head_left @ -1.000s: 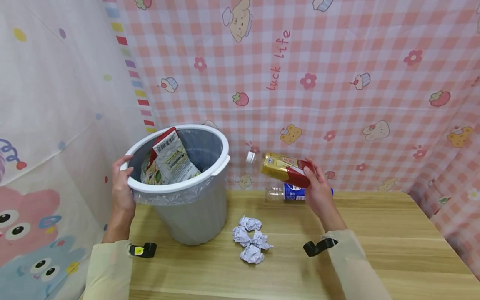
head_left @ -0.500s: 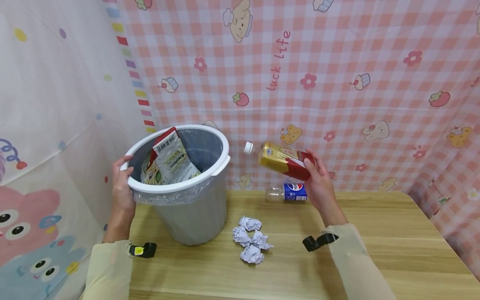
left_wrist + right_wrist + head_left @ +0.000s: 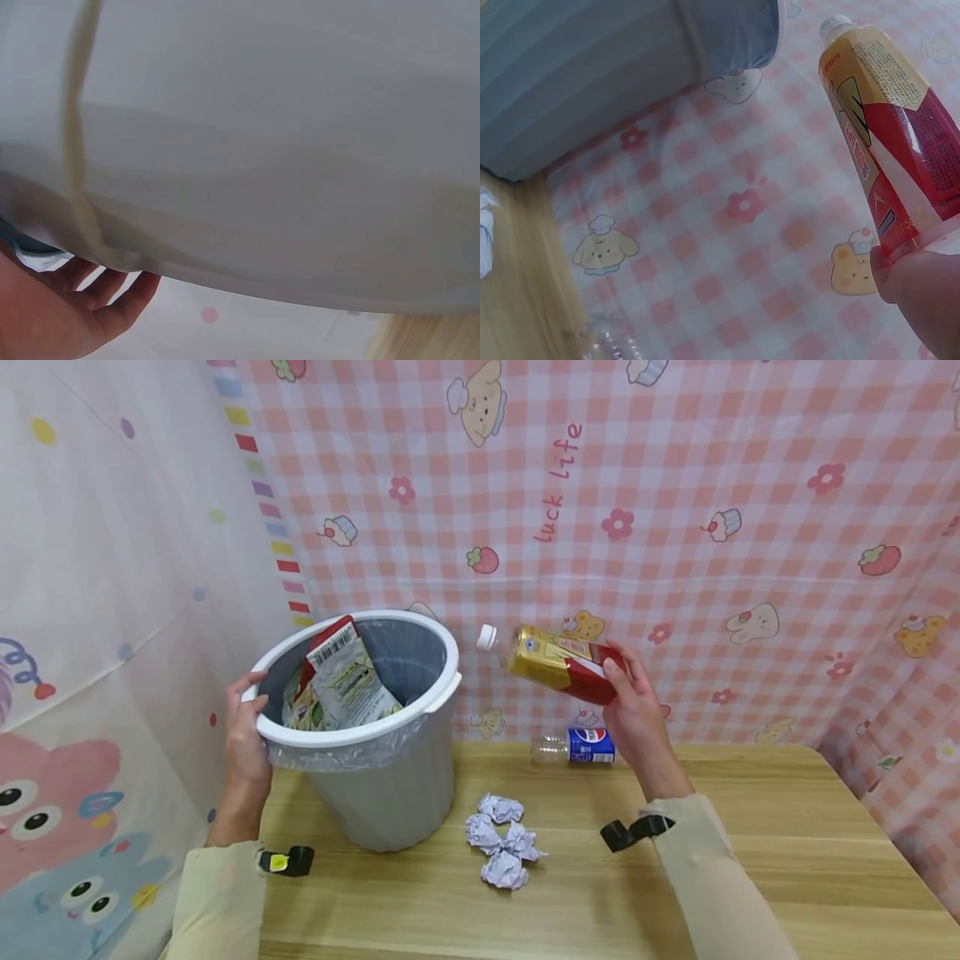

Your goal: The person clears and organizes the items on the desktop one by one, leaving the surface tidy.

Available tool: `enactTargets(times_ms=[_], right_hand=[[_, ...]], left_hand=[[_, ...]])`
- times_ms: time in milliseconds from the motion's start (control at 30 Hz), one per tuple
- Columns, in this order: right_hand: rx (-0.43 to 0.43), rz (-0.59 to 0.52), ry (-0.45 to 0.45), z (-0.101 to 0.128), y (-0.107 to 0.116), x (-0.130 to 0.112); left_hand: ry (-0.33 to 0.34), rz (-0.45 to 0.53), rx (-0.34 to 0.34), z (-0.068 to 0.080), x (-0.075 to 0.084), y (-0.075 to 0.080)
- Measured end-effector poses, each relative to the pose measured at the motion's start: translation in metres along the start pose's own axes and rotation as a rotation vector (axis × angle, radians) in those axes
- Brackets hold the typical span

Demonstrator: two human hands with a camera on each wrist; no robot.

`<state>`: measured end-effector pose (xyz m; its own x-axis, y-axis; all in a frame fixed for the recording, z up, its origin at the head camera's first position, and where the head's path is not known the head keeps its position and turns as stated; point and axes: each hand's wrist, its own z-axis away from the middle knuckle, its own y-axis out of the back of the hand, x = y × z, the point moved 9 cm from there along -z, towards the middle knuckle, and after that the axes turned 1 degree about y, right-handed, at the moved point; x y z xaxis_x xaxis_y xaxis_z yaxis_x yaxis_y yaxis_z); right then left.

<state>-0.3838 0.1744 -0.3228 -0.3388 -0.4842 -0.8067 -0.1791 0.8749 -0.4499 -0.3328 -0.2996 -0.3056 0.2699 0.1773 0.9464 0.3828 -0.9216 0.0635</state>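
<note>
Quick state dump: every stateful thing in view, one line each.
left hand: grips bin rim
right hand: holds yellow-red bottle
yellow-red bottle: capped, in the air, tilted, cap toward bin
bin: upright, lined, packets inside
blue-label bottle: lying on table
paper balls: crumpled, on table

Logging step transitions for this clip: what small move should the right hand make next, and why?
Probably carry the yellow-and-red bottle a little further left, over the bin's white rim. The right hand holds it in the air with its cap toward the bin but short of the opening, while the left hand grips the rim.
</note>
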Motion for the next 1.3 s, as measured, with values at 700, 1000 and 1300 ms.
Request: enactTargets(times_ms=[700,1000,1300], right_hand=[[-0.05,-0.082,0.07,-0.013,-0.053,-0.016],[-0.077,-0.044,0.074,-0.018,-0.077,-0.019],[-0.069,0.015,0.049,-0.028,-0.097,-0.021]], left_hand=[[0.005,-0.015,0.01,0.0,-0.002,0.002],[0.01,-0.019,0.014,0.001,-0.002,0.003],[0.012,0.006,0.001,0.0,0.0,0.0]])
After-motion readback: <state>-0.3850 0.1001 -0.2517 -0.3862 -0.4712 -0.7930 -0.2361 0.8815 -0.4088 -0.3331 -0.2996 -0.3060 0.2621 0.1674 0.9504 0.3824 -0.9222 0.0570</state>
